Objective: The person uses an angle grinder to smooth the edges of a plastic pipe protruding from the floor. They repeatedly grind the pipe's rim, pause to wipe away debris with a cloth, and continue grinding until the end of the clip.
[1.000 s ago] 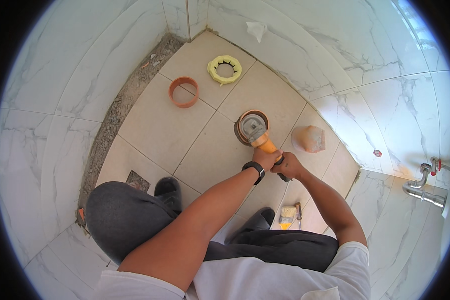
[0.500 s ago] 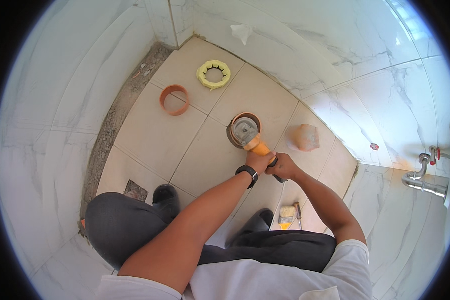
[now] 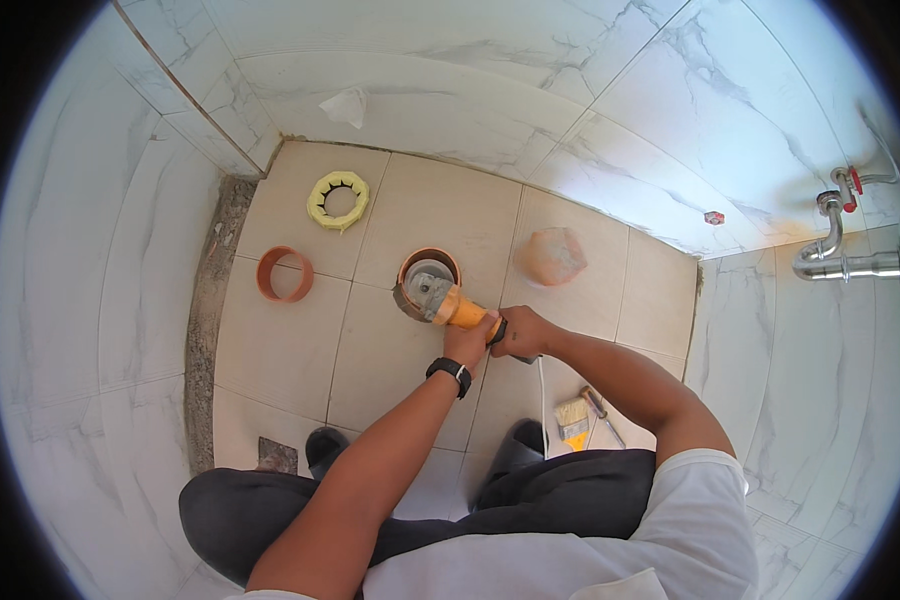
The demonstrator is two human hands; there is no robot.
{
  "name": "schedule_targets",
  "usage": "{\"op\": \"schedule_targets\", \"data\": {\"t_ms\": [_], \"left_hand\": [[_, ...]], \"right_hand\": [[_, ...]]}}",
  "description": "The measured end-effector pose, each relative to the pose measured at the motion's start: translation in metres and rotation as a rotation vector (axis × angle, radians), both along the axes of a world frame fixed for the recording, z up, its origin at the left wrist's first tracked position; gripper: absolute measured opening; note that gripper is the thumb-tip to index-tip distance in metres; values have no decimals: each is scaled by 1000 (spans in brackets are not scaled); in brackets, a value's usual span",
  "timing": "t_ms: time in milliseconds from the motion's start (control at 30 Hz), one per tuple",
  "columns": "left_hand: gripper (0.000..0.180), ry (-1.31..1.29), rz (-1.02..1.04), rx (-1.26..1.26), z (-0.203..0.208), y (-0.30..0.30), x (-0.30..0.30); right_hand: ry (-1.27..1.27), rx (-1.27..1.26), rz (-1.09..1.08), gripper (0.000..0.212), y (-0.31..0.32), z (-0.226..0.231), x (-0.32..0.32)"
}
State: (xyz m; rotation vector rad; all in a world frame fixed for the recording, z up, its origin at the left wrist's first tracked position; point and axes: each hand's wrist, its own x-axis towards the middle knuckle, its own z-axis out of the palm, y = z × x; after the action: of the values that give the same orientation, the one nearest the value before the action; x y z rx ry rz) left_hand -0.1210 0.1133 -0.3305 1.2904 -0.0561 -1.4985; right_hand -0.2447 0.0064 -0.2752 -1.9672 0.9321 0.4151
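Note:
Both my hands grip a yellow angle grinder [image 3: 462,309]. My left hand [image 3: 467,340], below a black wristwatch, wraps round its body. Behind it, my right hand [image 3: 526,332] holds the dark rear end, from which a white cord runs down. The grinder's disc end lies over the mouth of an orange-brown pipe [image 3: 457,262] set in the tiled floor. Its guard and head hide much of the opening, and I cannot tell whether the disc touches the pipe wall.
A loose orange pipe ring [image 3: 284,274] and a yellow toothed ring [image 3: 338,200] lie to the left. A dusty orange lump [image 3: 552,256] sits to the right. By my right foot lie a paintbrush [image 3: 573,420] and a screwdriver-like tool [image 3: 603,416]. Chrome piping [image 3: 835,262] juts from the right wall.
My view has turned, so the floor items appear further left and lower. My hands still hold the grinder at the pipe mouth, and more of its white cord shows.

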Motion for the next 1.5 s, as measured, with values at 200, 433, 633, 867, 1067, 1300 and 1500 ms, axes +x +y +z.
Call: {"op": "schedule_targets", "data": {"t_ms": [200, 433, 633, 867, 1067, 1300, 1500], "left_hand": [[46, -20, 21, 3, -1, -2, -2], [43, -49, 40, 3, 1, -3, -5], [42, -94, 49, 0, -7, -1, -8], [40, -70, 47, -13, -22, -2, -9], [41, -43, 15, 13, -18, 4, -7], [42, -22, -31, 16, -12, 9, 1], [42, 42, -8, 13, -16, 18, -2]], "right_hand": [[-27, 17, -7, 56, -2, 2, -1], [-31, 4, 9, 57, -4, -5, -4], [-39, 29, -12, 58, 0, -6, -5], [-64, 44, -11, 56, 2, -2, -5], [-89, 6, 16, 56, 7, -6, -7], [-81, -16, -13, 58, 11, -15, -7], [-84, -28, 24, 61, 16, -15, -11]]}}
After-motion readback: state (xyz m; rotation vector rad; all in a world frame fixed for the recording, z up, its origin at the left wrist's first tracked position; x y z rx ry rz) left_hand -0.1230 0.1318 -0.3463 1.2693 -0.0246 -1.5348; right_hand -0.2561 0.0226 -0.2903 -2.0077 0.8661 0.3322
